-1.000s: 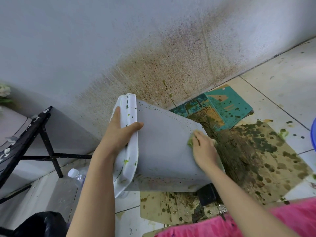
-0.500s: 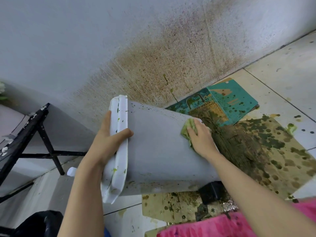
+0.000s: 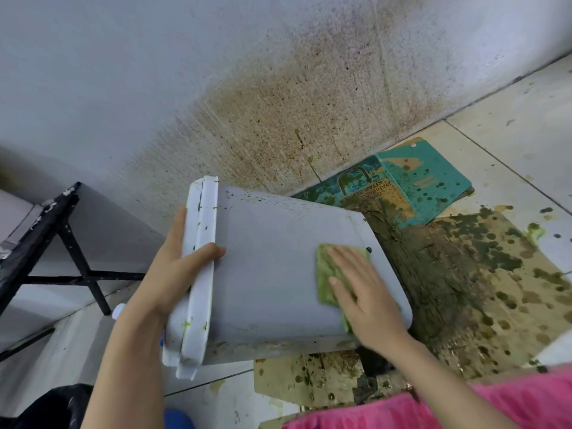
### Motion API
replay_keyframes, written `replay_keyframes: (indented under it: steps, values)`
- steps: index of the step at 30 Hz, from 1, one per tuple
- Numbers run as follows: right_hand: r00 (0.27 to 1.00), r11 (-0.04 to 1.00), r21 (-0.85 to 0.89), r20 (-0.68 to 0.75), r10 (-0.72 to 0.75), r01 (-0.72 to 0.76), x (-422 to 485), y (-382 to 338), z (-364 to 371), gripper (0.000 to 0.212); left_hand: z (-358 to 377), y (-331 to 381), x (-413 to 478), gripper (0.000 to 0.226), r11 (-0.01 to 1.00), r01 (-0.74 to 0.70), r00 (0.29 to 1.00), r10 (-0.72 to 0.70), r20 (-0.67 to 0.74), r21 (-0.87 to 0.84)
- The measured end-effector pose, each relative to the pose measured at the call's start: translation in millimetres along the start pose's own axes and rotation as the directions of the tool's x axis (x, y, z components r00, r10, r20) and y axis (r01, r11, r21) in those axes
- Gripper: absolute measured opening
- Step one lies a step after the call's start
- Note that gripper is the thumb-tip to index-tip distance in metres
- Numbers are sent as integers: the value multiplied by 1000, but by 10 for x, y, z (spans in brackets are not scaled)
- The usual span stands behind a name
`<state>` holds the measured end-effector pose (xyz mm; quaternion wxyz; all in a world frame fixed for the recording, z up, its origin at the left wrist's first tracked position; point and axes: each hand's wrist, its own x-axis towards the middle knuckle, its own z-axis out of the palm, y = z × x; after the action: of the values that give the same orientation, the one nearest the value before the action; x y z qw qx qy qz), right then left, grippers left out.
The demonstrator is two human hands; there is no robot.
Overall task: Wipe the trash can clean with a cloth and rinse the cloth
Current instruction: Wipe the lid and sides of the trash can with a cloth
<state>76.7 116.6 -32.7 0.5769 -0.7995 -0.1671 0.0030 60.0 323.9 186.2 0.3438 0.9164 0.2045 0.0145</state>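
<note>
Black frame: a paint-flecked black metal frame point(image 3: 72, 243) stands far left against the wall point(image 3: 123, 72).
Left hand: the left hand point(image 3: 173, 270) grips the rim of the trash can point(image 3: 272, 283). The thumb is curled over the outer side and the other fingers are wrapped behind the rim, mostly hidden.
Trash can: pale grey, tipped on its side with the opening to the left and the base to the right. It is held low in front of the wall. Green specks dot the rim. Whether it touches the floor cannot be told.
Cloth: a green cloth point(image 3: 325, 274) lies flat on the upturned side of the can, near its base end.
Right hand: the right hand point(image 3: 368, 298) presses the cloth with its palm down, fingers straight and slightly spread.
Wall stain: a brown spatter point(image 3: 294, 113) spreads above the can.
Floor, right: a teal printed card point(image 3: 430, 181) sits by the wall. Just beside it is cardboard point(image 3: 483, 292) with dark green blotches.
Bottom right: pink fabric point(image 3: 464, 407).
</note>
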Motion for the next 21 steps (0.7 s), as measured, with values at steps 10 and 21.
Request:
replay_keyframes:
  steps: [10, 21]
  values:
    - [972, 974, 7, -63, 228, -228, 1385, 188, 179, 49, 27, 67, 48, 97, 999, 43, 999, -43, -21, -25]
    - [1000, 999, 40, -18, 24, -23, 332, 272, -33, 55, 30, 10, 14, 86, 999, 32, 999, -34, -40, -29]
